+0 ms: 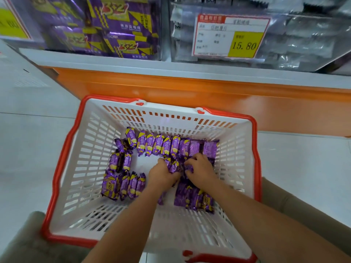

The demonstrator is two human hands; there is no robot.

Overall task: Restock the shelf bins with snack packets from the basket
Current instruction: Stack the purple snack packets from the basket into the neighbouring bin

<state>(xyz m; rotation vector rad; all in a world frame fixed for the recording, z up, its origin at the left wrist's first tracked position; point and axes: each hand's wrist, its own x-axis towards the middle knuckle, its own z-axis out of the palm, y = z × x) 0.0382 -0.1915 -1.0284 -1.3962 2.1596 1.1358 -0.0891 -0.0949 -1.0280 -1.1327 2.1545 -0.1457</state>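
overhead view into a white basket [89, 149] with a red rim, standing on the pale floor [28, 145] against the orange base [190, 92] of a shelf. purple-and-yellow snack packets [157, 145] lie on the basket bottom: one row along the far wall, a group at the left side, and a further group at the near right. both bare forearms reach down into the basket. the hands meet near its middle, close together. the left hand [161, 175] and the right hand [201, 170] each have fingers curled round a small bunch of the snack packets gathered between them. how many packets each hand grips cannot be told. above, on the shelf, the left bin [114, 25] has a clear front and holds purple-and-yellow packs of like design marked "3+2". the right bin [303, 40] holds silvery, clear-wrapped packets and bears a price label [229, 37] whose yellow field reads 15.80. a second yellow label [11, 23] shows at the far left edge, its print blurred. the person's trouser-clad knees [24, 240] flank the near end of the basket, one on each side.
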